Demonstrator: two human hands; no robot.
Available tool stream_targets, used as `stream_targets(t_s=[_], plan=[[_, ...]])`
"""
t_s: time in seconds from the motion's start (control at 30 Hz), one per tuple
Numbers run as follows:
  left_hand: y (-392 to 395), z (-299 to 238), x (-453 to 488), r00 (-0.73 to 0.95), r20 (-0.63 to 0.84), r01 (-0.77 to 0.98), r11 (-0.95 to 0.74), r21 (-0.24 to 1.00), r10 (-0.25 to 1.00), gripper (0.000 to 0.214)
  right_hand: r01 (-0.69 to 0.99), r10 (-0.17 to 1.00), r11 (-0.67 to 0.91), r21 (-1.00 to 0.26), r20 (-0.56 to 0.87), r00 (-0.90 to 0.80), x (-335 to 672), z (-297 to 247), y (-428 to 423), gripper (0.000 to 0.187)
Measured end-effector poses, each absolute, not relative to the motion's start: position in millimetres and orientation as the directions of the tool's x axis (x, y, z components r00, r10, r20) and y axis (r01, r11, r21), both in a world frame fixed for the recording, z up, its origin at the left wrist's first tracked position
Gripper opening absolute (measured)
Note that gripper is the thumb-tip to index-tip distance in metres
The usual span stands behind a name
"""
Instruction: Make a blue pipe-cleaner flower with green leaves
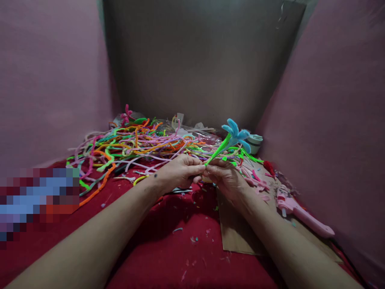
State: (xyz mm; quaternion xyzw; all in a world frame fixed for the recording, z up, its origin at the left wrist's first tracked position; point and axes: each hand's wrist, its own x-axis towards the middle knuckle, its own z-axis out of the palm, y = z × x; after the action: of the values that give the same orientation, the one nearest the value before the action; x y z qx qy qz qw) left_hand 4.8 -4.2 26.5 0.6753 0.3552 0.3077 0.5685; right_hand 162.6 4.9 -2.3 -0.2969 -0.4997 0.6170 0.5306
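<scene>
A pipe cleaner flower with light blue petals and a bright green stem tilts up and to the right above my hands. My left hand pinches the lower end of its stem between thumb and fingers. Right beside it, my right hand grips the same stem end, its fingertips meeting those of the left. The very tip of the stem is hidden by my fingers. Behind both hands lies a tangled heap of colourful pipe cleaners. Part of a pair of scissors shows under my left hand.
A pink glue gun lies at the right on a cardboard sheet. A pale roll stands behind the flower. Fuzzy scraps litter the red cloth. Pink walls rise on both sides, and a pink pipe cleaner flower sits at the back left.
</scene>
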Motion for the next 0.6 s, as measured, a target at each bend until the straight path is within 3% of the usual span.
stream_targets(t_s=[0.07,0.13,0.2,0.27,0.43,0.6], plan=[[-4,25,9,0.443,0.188,0.32,-0.351,0.88,0.876,0.026,-0.343,0.971,0.103,-0.934,0.17,-0.17,162,-3,6,0.015],[-4,21,13,0.365,0.391,0.479,-0.531,0.699,0.845,0.019,-0.306,0.976,0.166,-0.938,0.201,-0.086,162,-5,5,0.015],[-4,16,14,0.331,0.514,0.561,-0.603,0.567,0.791,0.012,-0.25,0.965,0.229,-0.941,0.253,-0.064,162,-6,4,0.014],[-5,12,15,0.301,0.564,0.584,-0.616,0.528,0.769,0.015,-0.239,0.954,0.251,-0.938,0.282,-0.102,161,-6,2,0.012],[-6,14,15,0.217,0.569,0.55,-0.581,0.6,0.793,0.017,-0.395,0.961,0.12,-0.911,0.207,-0.185,159,-4,-1,0.013],[-6,21,16,0.246,0.402,0.302,-0.463,0.833,0.882,0.016,-0.412,0.968,0.09,-0.907,0.176,-0.178,160,-4,3,0.014]])
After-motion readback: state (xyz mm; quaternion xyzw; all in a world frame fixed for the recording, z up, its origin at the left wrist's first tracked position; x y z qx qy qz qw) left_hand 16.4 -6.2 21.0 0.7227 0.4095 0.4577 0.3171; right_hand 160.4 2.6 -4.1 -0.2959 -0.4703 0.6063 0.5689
